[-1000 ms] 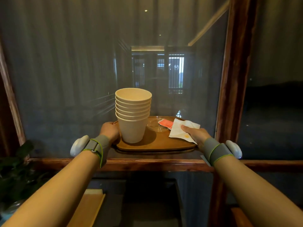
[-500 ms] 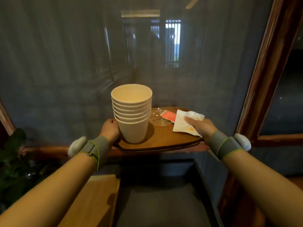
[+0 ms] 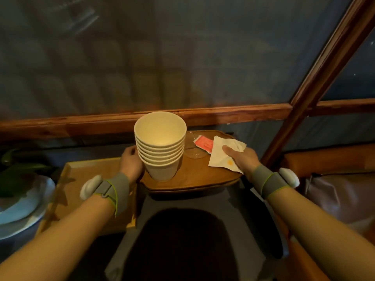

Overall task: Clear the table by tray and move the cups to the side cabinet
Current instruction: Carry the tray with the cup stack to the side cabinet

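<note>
I carry an oval wooden tray [image 3: 194, 179] in front of me. My left hand [image 3: 129, 161] grips its left rim, right beside a stack of several cream paper cups [image 3: 160, 145] standing upright on the tray. My right hand [image 3: 240, 159] grips the right rim and presses a white napkin [image 3: 221, 157] with an orange stain against it. A red packet [image 3: 204, 144] and a clear plastic lid [image 3: 192, 151] lie on the tray behind the cups.
A dark grey surface [image 3: 233, 216] lies below the tray. A light wooden board [image 3: 85, 179] sits at lower left, with a pale plate [image 3: 22, 207] and plant leaves [image 3: 18, 175] beyond it. A wooden rail [image 3: 233, 114] and mesh screen stand close ahead.
My view has tipped downward and the tray has come lower, over the grey surface. Both hands keep the same hold on the tray's rims.
</note>
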Demonstrator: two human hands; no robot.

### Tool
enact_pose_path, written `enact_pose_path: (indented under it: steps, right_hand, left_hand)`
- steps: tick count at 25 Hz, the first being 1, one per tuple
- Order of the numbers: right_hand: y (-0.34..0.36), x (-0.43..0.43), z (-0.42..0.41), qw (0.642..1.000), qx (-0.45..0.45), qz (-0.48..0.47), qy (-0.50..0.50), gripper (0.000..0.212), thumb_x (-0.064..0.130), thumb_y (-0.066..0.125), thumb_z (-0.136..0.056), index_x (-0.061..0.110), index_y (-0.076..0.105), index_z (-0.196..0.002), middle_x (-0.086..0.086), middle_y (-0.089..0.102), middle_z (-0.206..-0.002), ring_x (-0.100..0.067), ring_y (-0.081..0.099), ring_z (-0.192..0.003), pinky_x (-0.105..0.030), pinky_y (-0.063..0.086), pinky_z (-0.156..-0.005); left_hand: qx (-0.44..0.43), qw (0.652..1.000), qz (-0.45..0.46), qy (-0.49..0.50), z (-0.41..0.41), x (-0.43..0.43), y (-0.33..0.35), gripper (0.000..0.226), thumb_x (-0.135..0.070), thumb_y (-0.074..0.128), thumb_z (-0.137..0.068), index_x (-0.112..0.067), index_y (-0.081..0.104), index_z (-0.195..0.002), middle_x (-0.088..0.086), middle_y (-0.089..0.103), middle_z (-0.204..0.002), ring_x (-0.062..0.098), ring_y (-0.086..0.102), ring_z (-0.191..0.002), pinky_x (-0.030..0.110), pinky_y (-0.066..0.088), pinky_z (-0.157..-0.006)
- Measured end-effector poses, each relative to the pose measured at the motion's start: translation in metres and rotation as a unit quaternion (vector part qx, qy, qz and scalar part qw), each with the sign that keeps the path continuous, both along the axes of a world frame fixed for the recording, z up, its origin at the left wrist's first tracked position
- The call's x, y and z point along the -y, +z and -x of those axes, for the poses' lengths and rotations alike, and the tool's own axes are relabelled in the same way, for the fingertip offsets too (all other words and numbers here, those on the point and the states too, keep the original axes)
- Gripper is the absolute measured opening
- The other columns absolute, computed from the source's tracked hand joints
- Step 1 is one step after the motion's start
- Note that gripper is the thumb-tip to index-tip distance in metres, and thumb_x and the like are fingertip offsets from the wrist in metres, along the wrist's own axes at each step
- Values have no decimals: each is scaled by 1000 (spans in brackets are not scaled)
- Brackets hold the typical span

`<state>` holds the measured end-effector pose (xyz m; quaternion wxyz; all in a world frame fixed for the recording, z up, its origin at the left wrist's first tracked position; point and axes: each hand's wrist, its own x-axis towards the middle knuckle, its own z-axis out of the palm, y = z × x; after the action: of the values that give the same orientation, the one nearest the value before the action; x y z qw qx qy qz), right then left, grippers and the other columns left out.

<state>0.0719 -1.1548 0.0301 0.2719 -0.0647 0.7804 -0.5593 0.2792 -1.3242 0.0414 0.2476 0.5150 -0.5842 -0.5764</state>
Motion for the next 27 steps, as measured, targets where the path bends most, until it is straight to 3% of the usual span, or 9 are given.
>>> enact_pose_path:
  steps: [3,6,10,15,21,27]
  right_hand:
    - [-31,-4,-2,999,0,-34,14,58,28,72,-77,4,53,-126,-18,57,-131,-35,55,-117,-48,44,-103]
    - [-57,-11,-6,997,4,-73,15,61,33,73,-75,6,54,-126,-16,59,-130,-34,56,-116,-47,45,-102]
    - [-84,-12,-10,992,3,-123,-4,64,39,73,-74,7,54,-126,-16,59,-129,-35,55,-117,-45,46,-101]
    - [-101,-7,-9,986,6,-161,-28,66,41,71,-75,4,52,-126,-18,58,-130,-37,55,-117,-46,47,-100]
    - [-102,1,-1,972,-52,-228,-27,69,46,63,-80,0,48,-129,-21,50,-135,-38,47,-124,-41,42,-103]
    - [-105,6,-4,969,-86,-221,-77,62,38,63,-82,-2,47,-126,-23,48,-133,-40,46,-122,-47,41,-102]
  left_hand:
    - [-1,998,-63,19,-3,-8,-27,41,-15,41,-100,-1,41,-138,27,48,-139,42,43,-130,55,36,-105]
    - [15,996,-80,23,-6,-14,-54,40,-7,39,-99,3,40,-138,25,44,-143,39,41,-132,46,34,-109]
    - [28,995,-97,-10,-7,-17,-84,38,-3,35,-98,1,42,-135,23,47,-140,39,44,-130,51,35,-112]
    - [49,996,-75,9,3,-16,-103,35,2,37,-97,6,46,-131,29,49,-137,43,45,-128,53,36,-110]
    - [33,998,-56,23,20,-10,-111,34,1,36,-96,10,50,-126,33,53,-131,47,48,-123,55,37,-108]
    - [55,997,-42,21,27,-3,-122,33,2,38,-96,8,52,-125,32,55,-129,47,50,-121,57,39,-106]
